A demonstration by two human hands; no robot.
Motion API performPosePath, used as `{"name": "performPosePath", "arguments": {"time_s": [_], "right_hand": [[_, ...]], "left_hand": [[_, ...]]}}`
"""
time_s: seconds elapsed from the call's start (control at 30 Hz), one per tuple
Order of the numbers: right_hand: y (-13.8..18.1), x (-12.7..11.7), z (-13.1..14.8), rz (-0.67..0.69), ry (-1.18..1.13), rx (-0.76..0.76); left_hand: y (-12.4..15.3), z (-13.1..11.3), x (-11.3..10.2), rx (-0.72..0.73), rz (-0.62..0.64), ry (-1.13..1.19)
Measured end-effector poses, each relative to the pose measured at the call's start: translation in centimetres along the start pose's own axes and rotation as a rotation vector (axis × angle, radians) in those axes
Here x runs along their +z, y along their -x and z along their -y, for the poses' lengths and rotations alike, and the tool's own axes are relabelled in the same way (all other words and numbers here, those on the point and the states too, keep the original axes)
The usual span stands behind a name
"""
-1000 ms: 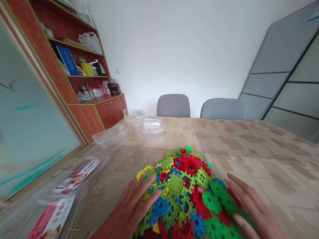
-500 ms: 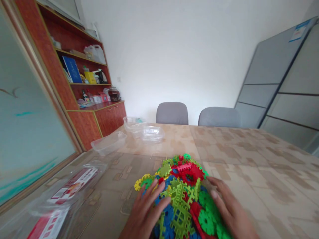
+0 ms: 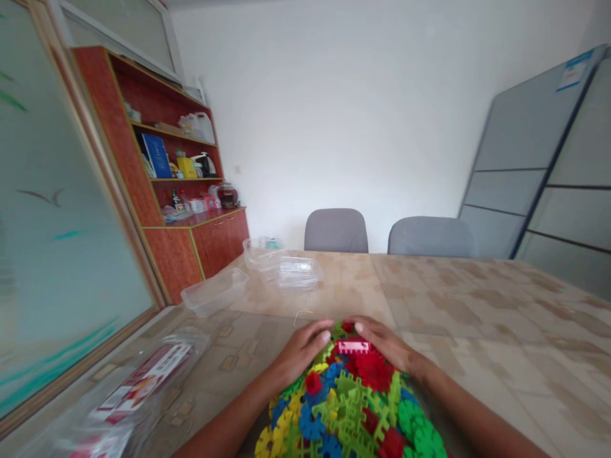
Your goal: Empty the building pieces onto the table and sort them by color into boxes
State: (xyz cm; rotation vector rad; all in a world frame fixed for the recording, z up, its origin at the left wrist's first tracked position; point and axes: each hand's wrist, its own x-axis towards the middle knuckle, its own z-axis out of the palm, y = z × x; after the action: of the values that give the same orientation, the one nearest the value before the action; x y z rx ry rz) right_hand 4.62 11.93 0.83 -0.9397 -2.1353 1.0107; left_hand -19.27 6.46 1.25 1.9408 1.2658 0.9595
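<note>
From left to right we count two labelled clear packages point(image 3: 143, 381) along the surface's left edge, three clear containers point(image 3: 214, 294) that we can tell apart near its far left corner, one left hand point(image 3: 305, 348), one pile of plastic pieces point(image 3: 341, 407), one right hand point(image 3: 384, 345) and two grey chairs point(image 3: 337, 230) behind the far edge. The pieces overlap too much for us to count.

The surface point(image 3: 468, 318) is beige with brown patches. Around it we see a frosted glass panel point(image 3: 71, 254), a red-brown cabinet point(image 3: 172, 251) with loaded shelves, a white wall point(image 3: 344, 114) and grey panelled doors point(image 3: 510, 146).

The pile sits at the middle of the surface's near part, well apart from the far edge. Both hands cup its far end, one on each side, the fingers released and loosely bent against it. We see yellow and blue notched discs on its left, lime-green toothed squares mid-heap, a pink bar point(image 3: 353, 346) on top, then red pieces and green discs on its right.
</note>
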Motion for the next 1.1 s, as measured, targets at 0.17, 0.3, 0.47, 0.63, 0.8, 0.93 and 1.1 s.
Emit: {"name": "performPosePath", "arguments": {"time_s": [0.17, 0.3, 0.47, 0.63, 0.8, 0.93, 1.1], "right_hand": [[1.4, 1.5, 2.9, 0.144, -0.208, -0.074], [1.9, 1.0, 3.8, 0.209, -0.261, -0.057], [1.8, -1.0, 0.9, -0.054, -0.137, 0.013], [3.7, -0.2, 0.6, 0.023, -0.14, -0.037], [4.4, 0.8, 1.3, 0.028, -0.214, 0.041], [3.7, 0.4, 0.1, -0.144, -0.254, 0.115], [3.5, 0.3, -0.3, -0.166, -0.158, 0.082]], "left_hand": [[0.8, -1.0, 0.0, 0.027, -0.073, -0.005], [0.6, -0.9, -0.3, 0.073, -0.114, -0.101], [-1.4, 0.4, -2.4, 0.096, -0.301, -0.375], [-4.5, 1.4, -5.4, 0.074, -0.383, -0.688], [-6.9, 1.7, -7.5, 0.047, -0.327, -0.924], [-7.8, 1.5, -8.5, 0.029, -0.252, -1.042], [-8.5, 1.2, -8.5, -0.006, -0.189, -1.077]]}}
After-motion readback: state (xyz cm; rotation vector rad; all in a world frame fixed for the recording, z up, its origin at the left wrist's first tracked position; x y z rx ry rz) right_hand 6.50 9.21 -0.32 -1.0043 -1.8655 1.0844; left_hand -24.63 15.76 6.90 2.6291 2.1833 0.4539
